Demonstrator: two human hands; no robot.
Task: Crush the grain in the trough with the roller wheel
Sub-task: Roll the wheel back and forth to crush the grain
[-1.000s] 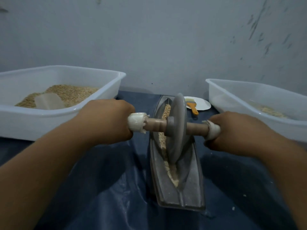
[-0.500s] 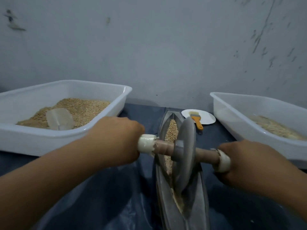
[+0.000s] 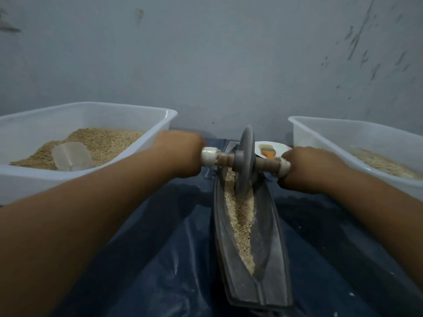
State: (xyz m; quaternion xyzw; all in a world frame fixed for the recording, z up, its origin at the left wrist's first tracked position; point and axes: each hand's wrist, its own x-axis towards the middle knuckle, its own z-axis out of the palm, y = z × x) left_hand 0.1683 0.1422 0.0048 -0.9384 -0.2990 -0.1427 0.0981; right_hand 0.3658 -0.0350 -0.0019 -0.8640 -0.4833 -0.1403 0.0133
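Hands gripped the axle ends: left hand (image 3: pixel 180 154) and right hand (image 3: pixel 304 170) each wrapped round a white-taped wooden handle. The grey disc-shaped roller wheel (image 3: pixel 245 161) stood at the far end of the long grey metal trough (image 3: pixel 270 243), apparently upright, on pale crushed grain (image 3: pixel 240 216). Uneven pressure could tilt it, spilling grain onto the dark blue plastic sheet (image 3: pixel 160 259).

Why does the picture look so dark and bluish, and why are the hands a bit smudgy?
Head view: the light is dim and cool, so the grey wall looks bluish; the left hand and the right hand are softly blurred, as if moving, around the grey roller wheel; the wide lens makes the near forearms look big and bends the white plastic tub at the edge.
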